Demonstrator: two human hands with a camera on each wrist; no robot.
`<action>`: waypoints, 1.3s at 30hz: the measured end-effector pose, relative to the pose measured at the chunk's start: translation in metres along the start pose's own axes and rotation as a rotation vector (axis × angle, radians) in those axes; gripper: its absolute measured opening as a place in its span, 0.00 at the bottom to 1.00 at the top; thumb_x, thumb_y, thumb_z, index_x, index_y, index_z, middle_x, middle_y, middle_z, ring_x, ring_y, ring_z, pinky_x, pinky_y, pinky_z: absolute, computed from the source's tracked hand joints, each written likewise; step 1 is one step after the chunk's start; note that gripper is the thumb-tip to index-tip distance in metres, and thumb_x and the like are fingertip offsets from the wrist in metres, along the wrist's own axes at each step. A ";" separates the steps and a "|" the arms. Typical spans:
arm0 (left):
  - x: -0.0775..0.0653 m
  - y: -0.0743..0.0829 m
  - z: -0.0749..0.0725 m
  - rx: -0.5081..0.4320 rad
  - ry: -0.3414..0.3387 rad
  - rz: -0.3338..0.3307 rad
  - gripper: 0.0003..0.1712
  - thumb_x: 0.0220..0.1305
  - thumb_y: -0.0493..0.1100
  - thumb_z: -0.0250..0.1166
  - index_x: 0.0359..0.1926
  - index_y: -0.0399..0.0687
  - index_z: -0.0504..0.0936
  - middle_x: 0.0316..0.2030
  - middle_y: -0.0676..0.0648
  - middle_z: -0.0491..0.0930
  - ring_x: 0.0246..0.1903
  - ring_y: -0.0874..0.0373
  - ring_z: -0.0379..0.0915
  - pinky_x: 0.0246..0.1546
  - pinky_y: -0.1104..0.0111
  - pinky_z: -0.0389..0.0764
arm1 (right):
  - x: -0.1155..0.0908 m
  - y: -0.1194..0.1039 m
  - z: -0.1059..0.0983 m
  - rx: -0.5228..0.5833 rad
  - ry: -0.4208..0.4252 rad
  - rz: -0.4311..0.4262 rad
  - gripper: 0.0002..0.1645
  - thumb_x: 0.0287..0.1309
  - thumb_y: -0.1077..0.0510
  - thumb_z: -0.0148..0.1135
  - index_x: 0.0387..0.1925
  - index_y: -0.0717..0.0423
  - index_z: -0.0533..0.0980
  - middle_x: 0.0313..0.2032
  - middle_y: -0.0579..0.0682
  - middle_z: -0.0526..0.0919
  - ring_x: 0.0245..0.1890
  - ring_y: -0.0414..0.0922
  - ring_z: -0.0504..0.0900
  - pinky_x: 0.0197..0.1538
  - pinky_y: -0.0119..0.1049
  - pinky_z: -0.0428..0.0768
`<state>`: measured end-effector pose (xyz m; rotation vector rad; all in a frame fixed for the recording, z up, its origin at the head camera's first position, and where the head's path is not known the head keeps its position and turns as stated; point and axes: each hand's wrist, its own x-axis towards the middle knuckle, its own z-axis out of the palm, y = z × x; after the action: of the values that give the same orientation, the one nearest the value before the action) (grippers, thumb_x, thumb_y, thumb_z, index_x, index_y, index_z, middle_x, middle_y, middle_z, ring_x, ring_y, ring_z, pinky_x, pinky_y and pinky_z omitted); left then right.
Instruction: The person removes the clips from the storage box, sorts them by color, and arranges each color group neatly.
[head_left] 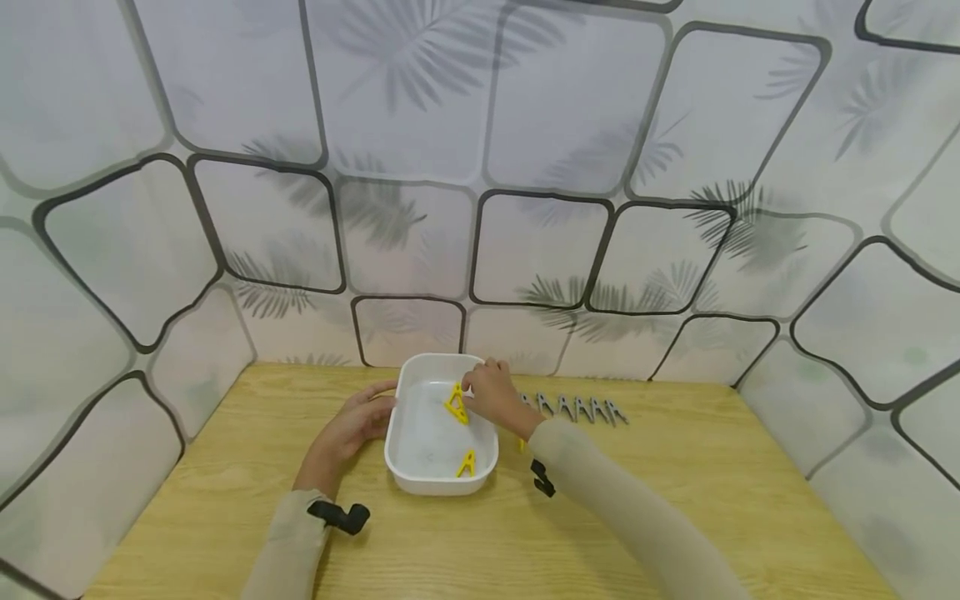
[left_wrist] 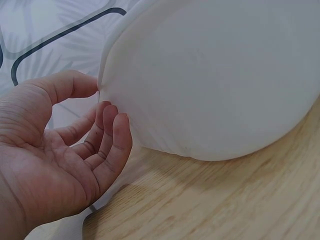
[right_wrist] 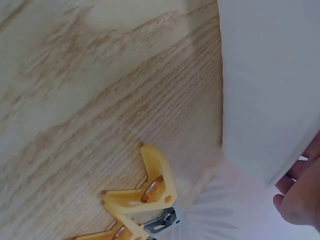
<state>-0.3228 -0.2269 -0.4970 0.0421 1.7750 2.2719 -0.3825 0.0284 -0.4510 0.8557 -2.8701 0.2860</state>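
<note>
A white plastic basin stands between my hands. My left hand is at its left side; in the left wrist view the thumb tip meets the edge while loosely bent fingers lie against the outer wall. My right hand reaches over the right rim, its bent fingertips right at yellow spring clips inside. I cannot tell whether it grips one. Another yellow clip lies near the basin's front. In the right wrist view, the right hand is at the rim, fingertips hidden behind the wall.
Right of the basin, several grey clips form a row on the wooden table. Yellow clips lie on the wood beside the basin, partly covered by my right forearm in the head view. A patterned curtain encloses the table's back and sides.
</note>
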 end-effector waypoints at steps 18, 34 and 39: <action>0.001 -0.002 -0.003 0.011 -0.012 0.007 0.33 0.76 0.38 0.56 0.76 0.34 0.57 0.40 0.54 0.88 0.39 0.62 0.84 0.39 0.66 0.85 | 0.006 -0.003 0.007 -0.091 -0.086 0.014 0.07 0.60 0.57 0.71 0.37 0.56 0.88 0.39 0.51 0.89 0.39 0.48 0.74 0.56 0.47 0.69; 0.001 -0.001 -0.004 0.005 -0.058 0.049 0.32 0.74 0.39 0.57 0.74 0.35 0.61 0.41 0.53 0.89 0.39 0.60 0.85 0.38 0.64 0.85 | 0.009 -0.005 0.010 -0.099 -0.089 0.046 0.15 0.60 0.53 0.71 0.21 0.53 0.82 0.26 0.47 0.82 0.33 0.46 0.67 0.53 0.45 0.65; 0.001 -0.002 -0.004 0.008 -0.069 0.054 0.31 0.75 0.38 0.56 0.74 0.35 0.62 0.41 0.53 0.89 0.40 0.60 0.85 0.39 0.64 0.85 | 0.009 -0.004 0.013 -0.136 -0.065 -0.006 0.13 0.60 0.55 0.71 0.20 0.53 0.83 0.25 0.47 0.83 0.32 0.45 0.68 0.53 0.46 0.66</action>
<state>-0.3243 -0.2296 -0.4995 0.1703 1.7690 2.2712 -0.3889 0.0175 -0.4610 0.8633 -2.9055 0.0627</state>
